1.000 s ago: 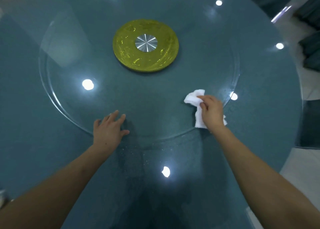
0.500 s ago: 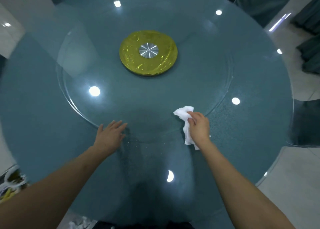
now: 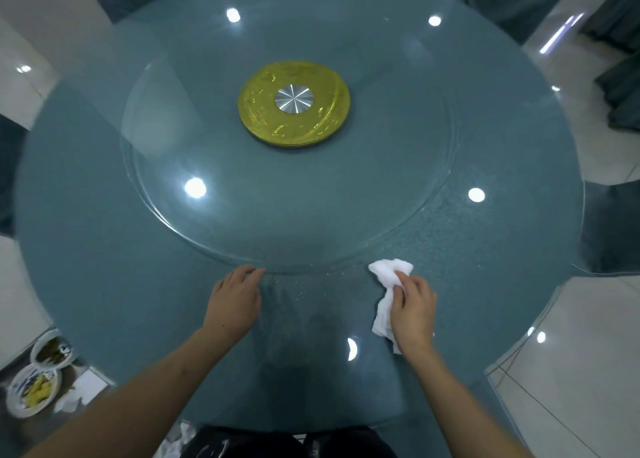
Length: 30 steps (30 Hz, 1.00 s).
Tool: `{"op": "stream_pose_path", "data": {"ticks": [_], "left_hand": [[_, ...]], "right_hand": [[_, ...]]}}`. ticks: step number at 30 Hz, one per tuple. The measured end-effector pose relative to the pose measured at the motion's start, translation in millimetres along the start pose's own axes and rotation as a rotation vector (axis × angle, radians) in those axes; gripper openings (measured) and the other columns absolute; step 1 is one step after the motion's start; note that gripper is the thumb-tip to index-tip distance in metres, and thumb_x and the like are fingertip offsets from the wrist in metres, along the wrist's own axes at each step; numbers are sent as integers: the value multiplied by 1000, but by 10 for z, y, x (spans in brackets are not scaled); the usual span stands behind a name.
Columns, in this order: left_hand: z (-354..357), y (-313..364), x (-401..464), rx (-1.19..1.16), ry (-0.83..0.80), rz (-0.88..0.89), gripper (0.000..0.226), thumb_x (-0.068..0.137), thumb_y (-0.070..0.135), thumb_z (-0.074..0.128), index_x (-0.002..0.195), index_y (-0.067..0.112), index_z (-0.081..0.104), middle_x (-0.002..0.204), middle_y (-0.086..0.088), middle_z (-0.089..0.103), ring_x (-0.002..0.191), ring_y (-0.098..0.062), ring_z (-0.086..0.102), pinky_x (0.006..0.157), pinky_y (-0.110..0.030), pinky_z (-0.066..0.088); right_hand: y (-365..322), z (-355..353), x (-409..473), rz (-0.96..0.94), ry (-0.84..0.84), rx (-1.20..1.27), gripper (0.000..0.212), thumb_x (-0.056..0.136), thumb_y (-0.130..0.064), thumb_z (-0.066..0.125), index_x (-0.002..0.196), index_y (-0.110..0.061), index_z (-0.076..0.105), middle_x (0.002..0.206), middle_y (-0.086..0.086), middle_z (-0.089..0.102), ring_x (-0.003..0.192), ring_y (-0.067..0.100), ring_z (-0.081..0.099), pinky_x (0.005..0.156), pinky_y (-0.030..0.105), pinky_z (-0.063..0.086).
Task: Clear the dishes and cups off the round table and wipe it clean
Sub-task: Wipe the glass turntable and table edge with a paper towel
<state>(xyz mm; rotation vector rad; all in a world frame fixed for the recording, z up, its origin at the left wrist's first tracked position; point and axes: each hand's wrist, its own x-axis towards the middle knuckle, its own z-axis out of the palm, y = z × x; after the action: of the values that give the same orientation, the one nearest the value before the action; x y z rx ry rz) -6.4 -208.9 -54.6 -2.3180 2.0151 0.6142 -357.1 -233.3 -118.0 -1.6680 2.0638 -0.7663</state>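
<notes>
Gripping one crumpled white cloth [image 3: 389, 293] against the near right part of the round table [image 3: 104, 249], the right hand [image 3: 412, 310] curls its fingers over the cloth's middle, so one bunched end sticks out beyond the fingertips and the other trails under the palm toward the wrist. Left of it, the left hand [image 3: 233, 301] lies flat and relaxed, holding nothing, fingertips at the near rim of the single glass turntable [image 3: 173, 166]. Two used plates [image 3: 33, 386] sit low at the near left, off the table, and farther out one gold disc [image 3: 294, 102] marks the turntable's centre.
</notes>
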Motion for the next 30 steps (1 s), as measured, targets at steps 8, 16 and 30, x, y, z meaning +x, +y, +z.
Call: {"op": "stream_pose_path", "data": {"ticks": [8, 16, 30], "left_hand": [[181, -369, -237, 11, -31, -49, 45, 95, 17, 56, 140, 19, 58, 144, -1, 55, 130, -27, 55, 105, -44, 43], [318, -1047, -496, -45, 92, -70, 42, 89, 9, 62, 131, 14, 64, 138, -6, 59, 124, -34, 57, 99, -50, 47], [400, -1886, -830, -118, 150, -112, 42, 91, 12, 61, 133, 17, 61, 153, -7, 47, 145, -32, 38, 114, -52, 35]], "right_hand": [[-178, 566, -74, 167, 274, -91, 26, 97, -11, 65, 121, -15, 72, 114, 19, 60, 97, 40, 51, 87, 45, 44], [-614, 1021, -146, 58, 319, -177, 28, 94, -12, 65, 121, -16, 72, 110, 19, 60, 97, 41, 52, 87, 47, 46], [-1459, 1690, -730, -78, 269, -207, 30, 94, -9, 66, 122, -14, 70, 103, 19, 58, 92, 38, 51, 86, 41, 41]]}}
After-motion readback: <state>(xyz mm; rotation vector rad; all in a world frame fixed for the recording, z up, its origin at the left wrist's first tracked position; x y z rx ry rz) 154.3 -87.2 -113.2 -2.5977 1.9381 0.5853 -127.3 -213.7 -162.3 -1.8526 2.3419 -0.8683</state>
